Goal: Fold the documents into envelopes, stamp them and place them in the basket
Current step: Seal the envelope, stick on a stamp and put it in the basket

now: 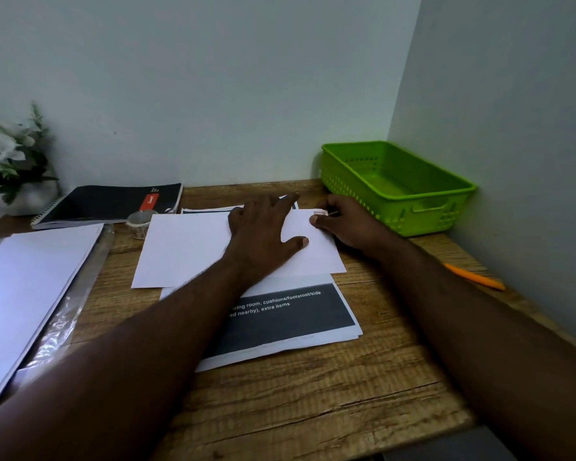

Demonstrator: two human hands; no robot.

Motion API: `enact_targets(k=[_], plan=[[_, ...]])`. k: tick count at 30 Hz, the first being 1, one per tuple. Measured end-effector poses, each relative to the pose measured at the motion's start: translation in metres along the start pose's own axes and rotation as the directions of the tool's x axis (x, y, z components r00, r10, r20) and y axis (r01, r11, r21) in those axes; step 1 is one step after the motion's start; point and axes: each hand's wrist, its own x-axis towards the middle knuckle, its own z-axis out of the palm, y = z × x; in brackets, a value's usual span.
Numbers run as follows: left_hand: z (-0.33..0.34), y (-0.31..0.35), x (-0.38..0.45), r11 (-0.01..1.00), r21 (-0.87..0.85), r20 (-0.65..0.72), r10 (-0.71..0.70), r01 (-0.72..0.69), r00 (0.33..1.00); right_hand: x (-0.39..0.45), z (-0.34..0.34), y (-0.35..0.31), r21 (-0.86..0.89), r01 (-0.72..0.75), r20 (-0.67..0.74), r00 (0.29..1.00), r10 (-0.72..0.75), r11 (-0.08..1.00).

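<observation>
1. We see the left hand (263,227) spread flat, palm down, pressing on the plain white paper envelope (193,247); the thumb is splayed toward the right hand.
2. The right hand (343,224) sits at the envelope's far right corner, fingers curled, thumb and forefinger pinching a small pinkish stamp (320,213) against the paper. How firmly it is stuck, we cannot tell.
3. Risk: the stamp goes on crooked or hangs over the edge, because it sits right at the corner and the pinch covers part of it.
4. Risk: the envelope slides on the printed white documents with dark grey blocks (290,321) lying under it and nearer us than the left hand. Loose sheets underneath make poor backing if the left palm lifts early.
5. Risk: the stamp clings to the fingertips on release and peels back up.
6. The green perforated plastic basket (396,184) stands just beyond the right hand, against the wall corner, with nothing in it that we can see.
7. An orange pen (473,277) lies on the wooden counter (313,394) outside the right forearm; a sweep toward the basket could knock it.
8. Our judgement: stamping step, first envelope, basket drop not yet done.
</observation>
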Motion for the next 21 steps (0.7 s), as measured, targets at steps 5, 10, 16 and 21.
enact_targets(k=[5, 10, 16, 21], plan=[[-0.008, -0.008, 0.002, 0.998, 0.066, -0.168, -0.012, 0.024, 0.986, -0.01, -0.003, -0.012, 0.343, -0.008, -0.048, 0.999, 0.026, 0.939], [-0.027, -0.02, 0.007, 0.987, 0.099, -0.22, -0.106, 0.13, 0.97, -0.009, 0.004, -0.024, 0.488, 0.003, -0.101, 0.994, 0.053, 0.873], [-0.07, -0.023, 0.023, 0.985, -0.151, -0.175, -0.11, 0.083, 0.978, -0.02, 0.005, -0.047, 0.478, 0.136, -0.244, 0.97, -0.018, 0.868], [-0.148, -0.007, 0.054, 0.967, -0.252, -0.248, -0.03, -0.035, 0.968, -0.024, -0.022, -0.067, 0.494, 0.423, -0.426, 0.879, -0.213, 0.76]])
